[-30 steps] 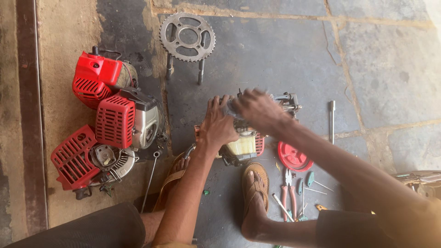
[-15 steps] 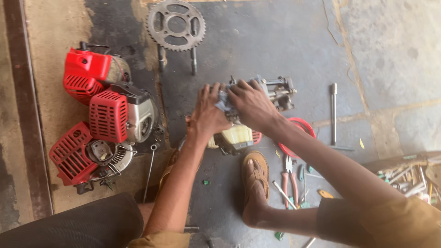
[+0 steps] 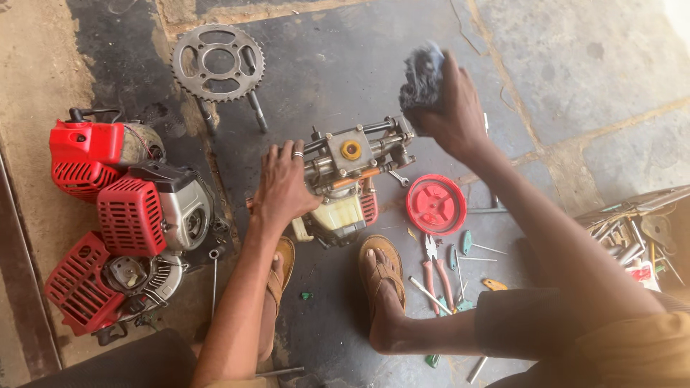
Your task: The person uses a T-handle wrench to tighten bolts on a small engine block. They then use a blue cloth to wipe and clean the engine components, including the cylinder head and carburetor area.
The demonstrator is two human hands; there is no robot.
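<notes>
The left hand (image 3: 282, 188) lies palm down with fingers spread against the left side of the small engine (image 3: 346, 179), pressing on it without closing around any part. A ring sits on one finger. The right hand (image 3: 449, 108) is raised above and to the right of the engine, fingers clamped around a dark, blurred rag (image 3: 422, 72); it does not touch the engine.

The engine stands on the floor (image 3: 345, 65) between the person's two sandalled feet, with a metal top block carrying a yellow cap, side rods, and a pale tank with a red part below.

Just right of the engine lies a round red cover (image 3: 435, 205). Below that cover, pliers (image 3: 435, 269) with red handles and several screwdrivers (image 3: 471, 244) lie on the floor, near the right foot (image 3: 381, 287). Far right of the engine, a tray of mixed tools (image 3: 632, 233) shows at the frame edge.

Above and left of the engine, a toothed sprocket (image 3: 218, 62) lies flat, with two bolts just below it. Well left of the engine, three red engine units (image 3: 122, 215) are grouped together, touching one another.
</notes>
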